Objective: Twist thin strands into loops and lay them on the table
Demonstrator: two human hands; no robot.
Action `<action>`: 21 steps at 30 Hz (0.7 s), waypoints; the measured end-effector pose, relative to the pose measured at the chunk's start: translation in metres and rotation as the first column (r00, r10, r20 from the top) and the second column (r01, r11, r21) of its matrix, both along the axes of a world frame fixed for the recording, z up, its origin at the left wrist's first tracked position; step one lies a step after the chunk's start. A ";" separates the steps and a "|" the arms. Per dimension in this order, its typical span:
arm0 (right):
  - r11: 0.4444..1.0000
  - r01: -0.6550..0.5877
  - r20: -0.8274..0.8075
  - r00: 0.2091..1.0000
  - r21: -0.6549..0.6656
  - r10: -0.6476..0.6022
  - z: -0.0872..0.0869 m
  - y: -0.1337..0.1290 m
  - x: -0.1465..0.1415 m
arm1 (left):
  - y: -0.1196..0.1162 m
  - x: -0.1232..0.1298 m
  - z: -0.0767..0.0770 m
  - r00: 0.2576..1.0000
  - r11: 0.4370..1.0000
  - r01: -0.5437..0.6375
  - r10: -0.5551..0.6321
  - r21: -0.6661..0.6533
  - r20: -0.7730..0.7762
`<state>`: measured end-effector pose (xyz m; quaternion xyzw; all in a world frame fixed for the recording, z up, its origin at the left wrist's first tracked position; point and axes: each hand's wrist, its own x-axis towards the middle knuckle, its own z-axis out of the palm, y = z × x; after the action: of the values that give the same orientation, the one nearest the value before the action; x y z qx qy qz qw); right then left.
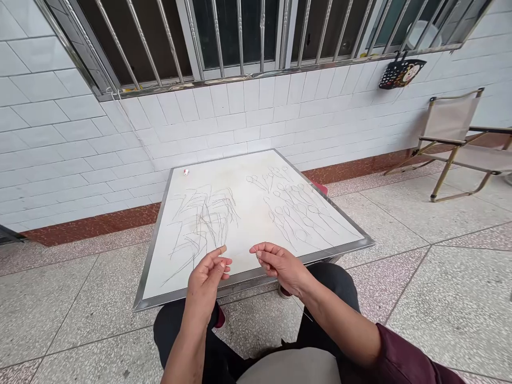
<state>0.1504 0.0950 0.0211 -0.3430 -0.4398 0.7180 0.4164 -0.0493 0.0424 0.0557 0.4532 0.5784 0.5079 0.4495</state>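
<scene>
Over the near edge of the table [252, 229], two bare hands faced each other, fingertips a small gap apart. Right hand [285, 268]: thumb against forefinger, fine pinch; whether a wire sat in it, too thin to tell. Left hand [205, 280]: fingers half curled, thumb near the fingertips; couldn't tell if it gripped anything or was slack. Facing pose would suit something thin held at both ends. My read only.

Wires lay in two lots with a gap between, presumably so they didn't mix. Bent wires [206, 218] spread over the left half, crossing each other, some reaching toward the near left corner. Looped wires [298, 210] took the right half, from by the far right corner down toward the near right one; loops mostly toward the far edge, tails nearer. Shared direction probably limited snagging. One lot per hand side, so likely short reaches.

Small red-and-white bit [186, 172] sat alone by the far left corner, maybe parked off the wires; couldn't make out what it was. Knees [336, 285] were right at the near edge, which let the forearms come in over the lap. Chair [450, 118] stood well off the right edge.
</scene>
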 end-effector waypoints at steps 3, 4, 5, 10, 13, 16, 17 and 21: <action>0.997 0.038 0.112 0.993 0.067 -0.045 -0.008 0.004 -0.003 | 0.003 0.004 -0.006 0.999 1.000 -0.004 0.004 0.007 0.048; 0.994 0.057 0.159 0.985 0.098 -0.073 -0.011 0.007 -0.004 | 0.005 0.004 -0.008 0.999 1.000 -0.007 0.007 0.008 0.052; 0.989 0.077 0.197 0.975 0.126 -0.101 -0.014 0.011 -0.004 | 0.007 0.004 -0.011 0.999 1.000 -0.014 0.013 0.011 0.045; 0.967 0.166 0.272 0.938 0.191 -0.215 -0.024 0.055 -0.001 | 0.011 -0.008 -0.039 0.983 0.988 -0.147 0.152 0.049 -0.104; 0.951 0.216 0.293 0.915 0.221 -0.276 -0.025 0.094 0.001 | 0.010 -0.027 -0.069 0.948 0.974 -0.220 0.228 0.061 -0.223; 0.940 0.253 0.289 0.905 0.228 -0.313 -0.025 0.140 0.000 | 0.010 -0.053 -0.095 0.878 0.928 -0.360 0.373 0.099 -0.301; 0.936 0.269 0.284 0.901 0.226 -0.327 -0.025 0.157 -0.002 | 0.011 -0.063 -0.100 0.849 0.908 -0.403 0.416 0.110 -0.327; 0.923 0.335 0.284 0.881 0.191 -0.378 -0.033 0.226 -0.015 | 0.011 -0.108 -0.111 0.651 0.780 -0.588 0.612 0.211 -0.449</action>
<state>0.1354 0.3210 -0.0117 -0.4992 -0.4780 0.5329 0.4881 -0.1578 0.0529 -0.0549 0.3608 0.7782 0.5075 0.0820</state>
